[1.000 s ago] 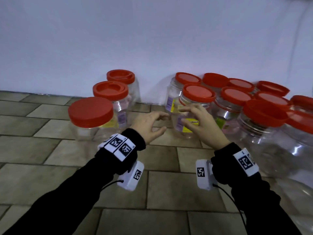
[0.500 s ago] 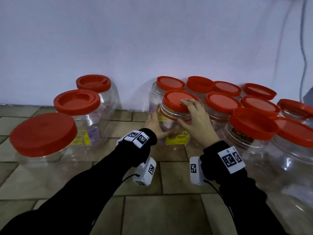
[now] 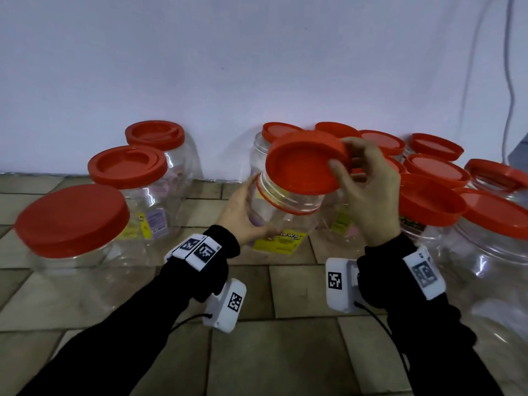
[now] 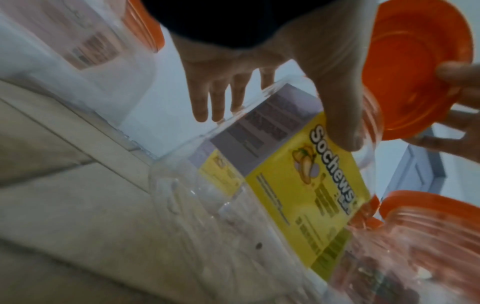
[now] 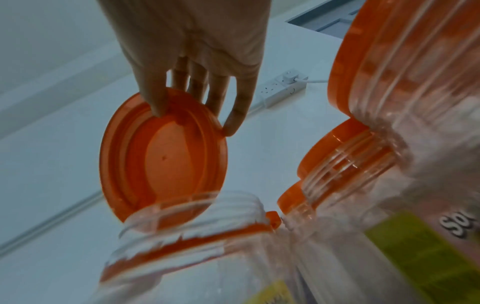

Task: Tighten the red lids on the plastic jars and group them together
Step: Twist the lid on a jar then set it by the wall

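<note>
— Jar (image 3: 281, 215) first: where is it, and why tipped?

— On the tiled floor (image 3: 257, 352), out in front of the cluster of capped jars (image 3: 434, 201) along the wall (image 3: 257, 67). It leans toward the person, probably so the threaded mouth faces the lid (image 3: 305, 162).

— So the lid is off?

— Yes. The right wrist view shows its underside clear of the neck, tilted, with one edge just over the rim. Only a red ring stays on the neck.

— How are the hands set?

— Left hand (image 3: 243, 215) wraps the jar's shoulder, thumb across the front above the yellow label (image 4: 298, 185), fingers (image 4: 215, 96) behind; that steadies the body against the twist to come. Right hand (image 3: 368, 195) pinches the lid by its rim, thumb on one side, fingers spread round the other, a grip suited to turning.

— And the jars on the left?

— Three (image 3: 125, 181) stand apart; I'd judge they haven't been grouped yet.

— Next move?

— Level the lid on the threads before turning, or it may cross-thread.
</note>
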A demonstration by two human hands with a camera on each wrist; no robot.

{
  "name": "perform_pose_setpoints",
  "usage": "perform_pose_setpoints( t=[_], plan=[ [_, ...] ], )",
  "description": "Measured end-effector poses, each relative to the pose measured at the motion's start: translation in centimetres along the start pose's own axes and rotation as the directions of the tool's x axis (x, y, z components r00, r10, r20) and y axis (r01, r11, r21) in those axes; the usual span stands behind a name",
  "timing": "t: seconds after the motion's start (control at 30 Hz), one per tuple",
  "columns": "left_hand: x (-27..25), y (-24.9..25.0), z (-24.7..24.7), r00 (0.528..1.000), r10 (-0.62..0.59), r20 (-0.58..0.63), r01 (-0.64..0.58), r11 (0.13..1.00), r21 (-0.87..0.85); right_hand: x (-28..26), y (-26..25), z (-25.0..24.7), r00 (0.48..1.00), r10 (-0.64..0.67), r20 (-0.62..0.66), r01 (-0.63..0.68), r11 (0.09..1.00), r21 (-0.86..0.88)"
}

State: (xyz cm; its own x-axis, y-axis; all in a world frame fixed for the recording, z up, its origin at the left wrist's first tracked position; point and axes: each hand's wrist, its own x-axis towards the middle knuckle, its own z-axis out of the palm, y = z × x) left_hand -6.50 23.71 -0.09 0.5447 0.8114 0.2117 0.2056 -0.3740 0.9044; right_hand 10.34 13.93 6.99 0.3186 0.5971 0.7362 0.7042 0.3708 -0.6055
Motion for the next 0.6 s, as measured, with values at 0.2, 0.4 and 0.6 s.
perform_pose_setpoints(
  t=[0.2, 0.4, 0.6],
  plan=[
    [-4.4, -0.6, -3.8, 0.99, 0.127, 0.063, -0.134, 0.984, 0.117, 0.1, 0.6, -0.4, 0.976, 0.154, 0.155, -0.151, 0.988, -0.033],
    [-5.7, -2.4, -5.7, 0.979, 0.166, 0.114, -0.172, 0.984, 0.047, -1.2, 2.7, 2.6, 0.849, 0.331, 0.412, -0.317, 0.943, -0.103],
    [-5.8, -2.0, -6.1, 0.971, 0.183, 0.151, -0.195, 0.978, 0.069, -1.5, 2.5, 3.5, 0.79, 0.352, 0.501, -0.355, 0.93, -0.094]
  ],
)
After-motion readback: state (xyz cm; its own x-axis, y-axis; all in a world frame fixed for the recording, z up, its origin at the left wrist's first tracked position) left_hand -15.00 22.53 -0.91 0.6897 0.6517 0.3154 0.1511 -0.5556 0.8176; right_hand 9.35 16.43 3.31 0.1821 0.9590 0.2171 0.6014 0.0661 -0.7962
